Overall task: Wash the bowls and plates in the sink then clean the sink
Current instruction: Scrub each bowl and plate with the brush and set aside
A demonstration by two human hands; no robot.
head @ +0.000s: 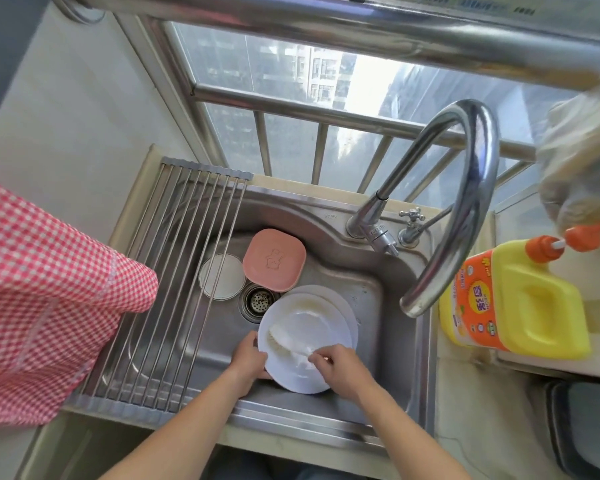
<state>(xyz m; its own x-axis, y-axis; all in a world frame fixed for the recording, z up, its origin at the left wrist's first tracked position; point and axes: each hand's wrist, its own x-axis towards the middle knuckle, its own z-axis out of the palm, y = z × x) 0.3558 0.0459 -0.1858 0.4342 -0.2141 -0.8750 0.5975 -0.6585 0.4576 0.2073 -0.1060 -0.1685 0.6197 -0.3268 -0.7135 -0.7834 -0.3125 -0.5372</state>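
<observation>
A steel sink [388, 289] is sitting below a window. The left hand [248, 362] is gripping a white plate's [305, 348] left rim, tilting it over other plates, while the right hand [340, 370] is pinching a brush [288, 339] lying across the plate's face.

The plates [312, 320] and brush [291, 342] are white. The square dish [274, 259] is pink with a bear outline. The cloth [49, 289] is red-and-white checked. The bottle [520, 303] is yellow, with an orange label and cap. The sink [343, 271] is steel grey.
</observation>
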